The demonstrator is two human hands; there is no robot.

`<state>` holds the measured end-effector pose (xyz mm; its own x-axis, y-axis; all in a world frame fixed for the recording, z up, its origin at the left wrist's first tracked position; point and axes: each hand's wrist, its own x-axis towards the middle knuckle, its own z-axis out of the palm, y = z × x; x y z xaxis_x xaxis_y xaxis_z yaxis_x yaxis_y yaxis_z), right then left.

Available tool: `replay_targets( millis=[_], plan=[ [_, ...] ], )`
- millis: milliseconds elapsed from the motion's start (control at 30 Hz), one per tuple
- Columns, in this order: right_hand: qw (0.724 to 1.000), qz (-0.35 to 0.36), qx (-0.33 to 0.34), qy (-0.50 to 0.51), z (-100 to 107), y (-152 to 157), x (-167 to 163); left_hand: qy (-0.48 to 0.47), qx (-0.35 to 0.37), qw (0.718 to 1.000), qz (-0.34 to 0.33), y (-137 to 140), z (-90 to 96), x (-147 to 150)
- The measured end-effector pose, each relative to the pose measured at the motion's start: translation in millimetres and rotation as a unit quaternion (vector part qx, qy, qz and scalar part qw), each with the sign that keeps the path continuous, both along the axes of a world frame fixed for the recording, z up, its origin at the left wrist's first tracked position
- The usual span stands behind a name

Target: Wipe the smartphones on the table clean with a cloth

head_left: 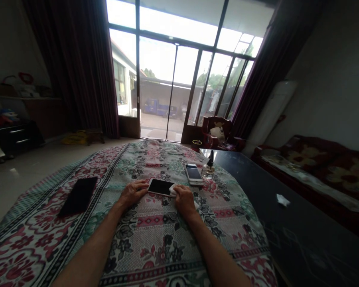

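A white-framed smartphone (159, 187) with a dark screen lies on the patterned tablecloth (155, 247) in front of me. The fingers of my left hand (133, 193) are closed on its left end. In my right hand (184, 199) is a crumpled white tissue (172, 189), pressed against the right end of the screen; a bit of white also shows beside the wrist. Just beyond that hand lies another white phone (193, 174), seemingly stacked on something similar. Behind it stands a clear bottle (208, 169) with a black spray top. On the left rests a dark tablet (78, 196).
To the right, a dark table (290, 231) adjoins the cloth-covered one and bears a crumpled white piece (283, 200). A wooden sofa (314, 167) runs along the right wall. Glass doors (167, 95) and a wooden chair (218, 131) are ahead.
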<state>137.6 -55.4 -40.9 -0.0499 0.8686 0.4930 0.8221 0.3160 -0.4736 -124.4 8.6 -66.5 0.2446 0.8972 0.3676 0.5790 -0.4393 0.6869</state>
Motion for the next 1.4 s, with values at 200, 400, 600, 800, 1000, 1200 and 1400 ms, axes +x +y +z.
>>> replay_targets(
  millis=[200,400,600,800,1000,1200,1400],
  plan=[
    [0.998,-0.058,-0.006,0.03,-3.0,4.4,18.7,0.008,0.0,1.0,-0.002,-1.3,0.9,-0.3],
    [0.998,-0.056,-0.015,0.019,-5.6,6.1,18.9,0.059,0.038,0.997,-0.019,-3.8,5.6,0.5],
    [0.999,-0.022,-0.018,0.016,-4.3,18.4,16.4,0.033,0.038,0.999,0.016,-14.3,10.0,1.9],
    [0.998,-0.006,0.008,0.059,-4.7,26.4,16.4,0.05,0.039,0.997,0.043,-25.5,14.8,5.1],
    [0.995,0.007,0.07,0.064,8.4,19.3,3.4,0.095,0.034,0.994,0.042,-27.0,15.2,6.5],
    [0.996,0.088,0.003,-0.03,17.1,14.4,-45.2,0.198,0.013,0.98,0.029,-28.0,13.3,10.6],
    [0.986,0.117,-0.051,-0.103,9.7,13.4,-72.7,0.222,0.01,0.974,0.042,-23.7,9.8,9.8]
  ],
)
